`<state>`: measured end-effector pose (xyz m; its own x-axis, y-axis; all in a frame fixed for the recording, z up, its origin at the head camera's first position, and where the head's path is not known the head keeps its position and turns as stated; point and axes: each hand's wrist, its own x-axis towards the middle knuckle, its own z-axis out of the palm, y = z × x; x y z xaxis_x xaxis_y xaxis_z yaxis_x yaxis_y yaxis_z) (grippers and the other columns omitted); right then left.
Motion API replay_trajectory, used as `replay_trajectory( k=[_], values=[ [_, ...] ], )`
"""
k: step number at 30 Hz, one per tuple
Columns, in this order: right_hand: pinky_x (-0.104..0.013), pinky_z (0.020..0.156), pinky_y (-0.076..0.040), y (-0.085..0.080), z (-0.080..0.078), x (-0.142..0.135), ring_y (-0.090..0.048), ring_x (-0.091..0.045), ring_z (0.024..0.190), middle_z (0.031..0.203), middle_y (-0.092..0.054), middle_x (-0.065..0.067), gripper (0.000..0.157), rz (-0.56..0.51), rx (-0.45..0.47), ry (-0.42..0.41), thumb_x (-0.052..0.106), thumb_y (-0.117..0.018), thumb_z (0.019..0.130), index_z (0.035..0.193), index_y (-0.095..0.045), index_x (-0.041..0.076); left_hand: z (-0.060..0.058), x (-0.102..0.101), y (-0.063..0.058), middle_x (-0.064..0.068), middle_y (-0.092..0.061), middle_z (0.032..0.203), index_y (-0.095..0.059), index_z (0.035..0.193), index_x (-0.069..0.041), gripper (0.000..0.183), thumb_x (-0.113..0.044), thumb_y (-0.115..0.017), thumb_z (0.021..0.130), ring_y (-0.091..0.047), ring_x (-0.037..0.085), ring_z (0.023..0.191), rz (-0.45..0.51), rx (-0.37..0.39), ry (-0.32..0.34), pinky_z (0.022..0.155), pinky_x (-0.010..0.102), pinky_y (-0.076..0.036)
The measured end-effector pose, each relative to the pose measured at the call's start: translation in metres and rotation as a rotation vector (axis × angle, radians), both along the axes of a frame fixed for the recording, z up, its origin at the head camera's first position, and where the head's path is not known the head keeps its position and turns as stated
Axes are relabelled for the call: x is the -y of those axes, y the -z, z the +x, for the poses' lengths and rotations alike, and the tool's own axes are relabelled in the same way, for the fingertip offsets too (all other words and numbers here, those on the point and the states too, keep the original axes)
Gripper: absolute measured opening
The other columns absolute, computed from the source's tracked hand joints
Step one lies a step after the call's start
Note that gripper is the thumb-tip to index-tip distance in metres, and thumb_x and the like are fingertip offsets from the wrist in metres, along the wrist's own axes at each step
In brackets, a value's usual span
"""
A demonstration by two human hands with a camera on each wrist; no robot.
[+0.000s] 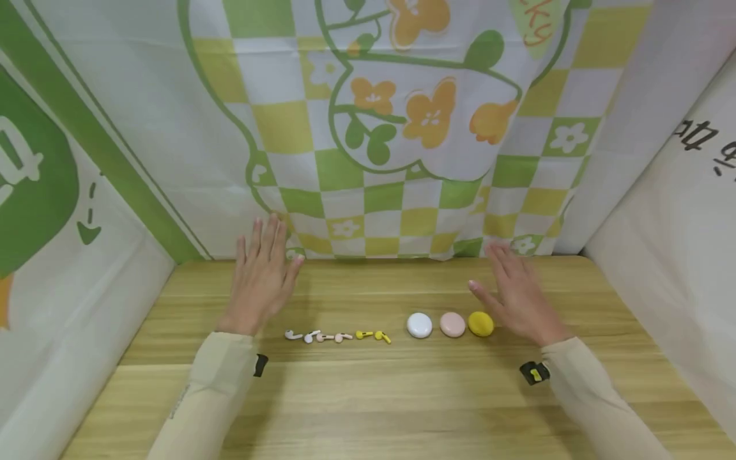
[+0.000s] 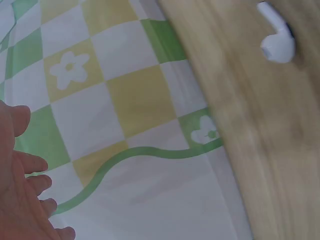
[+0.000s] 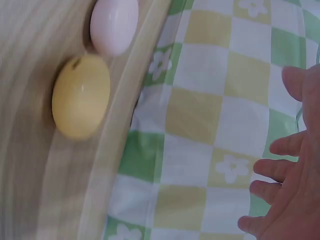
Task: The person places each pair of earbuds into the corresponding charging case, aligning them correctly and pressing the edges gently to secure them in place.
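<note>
My left hand point(image 1: 259, 278) is held with straight fingers over the table's back left, holding nothing; the white earbuds point(image 1: 293, 335) lie nearest to it. A row continues rightward with pink earbuds point(image 1: 343, 337) and yellow earbuds point(image 1: 364, 335). To their right sit three round earbud cases: white point(image 1: 419, 325), pink point(image 1: 452, 324) and yellow point(image 1: 480, 324). My right hand point(image 1: 520, 291), fingers extended and holding nothing, is just right of the yellow case. One white earbud point(image 2: 280, 45) shows in the left wrist view, and the yellow case point(image 3: 81, 97) in the right wrist view.
The wooden table point(image 1: 368, 409) has a checkered, flowered cloth point(image 1: 379, 211) hanging along its back edge. White printed panels stand on the left point(image 1: 86, 332) and right point(image 1: 673, 255). A black strap point(image 1: 535, 373) is on the right wrist.
</note>
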<state>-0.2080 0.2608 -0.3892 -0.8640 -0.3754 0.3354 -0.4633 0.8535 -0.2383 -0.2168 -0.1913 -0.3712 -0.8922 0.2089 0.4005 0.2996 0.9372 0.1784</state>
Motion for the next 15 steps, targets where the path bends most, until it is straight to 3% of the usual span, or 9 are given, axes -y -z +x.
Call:
replay_trajectory(
  k=[7, 15],
  values=[
    [-0.065, 0.114, -0.024, 0.008, 0.006, 0.013, -0.032, -0.049, 0.142, 0.153, -0.037, -0.03, 0.076, -0.033, 0.029, -0.031, 0.042, -0.061, 0.102, 0.154, -0.032, -0.004, 0.006, -0.003, 0.013, 0.025, -0.012, 0.166, -0.018, 0.158, 0.005, 0.069, -0.041, -0.037, 0.11, -0.007, 0.043, 0.152, 0.01, 0.047, 0.033, 0.12, 0.061, -0.003],
    [-0.062, 0.1, -0.043, 0.02, 0.01, 0.026, -0.053, -0.047, 0.123, 0.133, -0.058, -0.027, 0.067, -0.081, 0.03, -0.065, 0.038, -0.073, 0.094, 0.14, -0.052, -0.005, 0.009, -0.011, 0.025, 0.03, -0.035, 0.154, -0.031, 0.153, 0.008, 0.065, -0.039, -0.043, 0.109, -0.032, 0.046, 0.143, 0.049, 0.043, 0.064, 0.117, 0.061, -0.023]
  ],
)
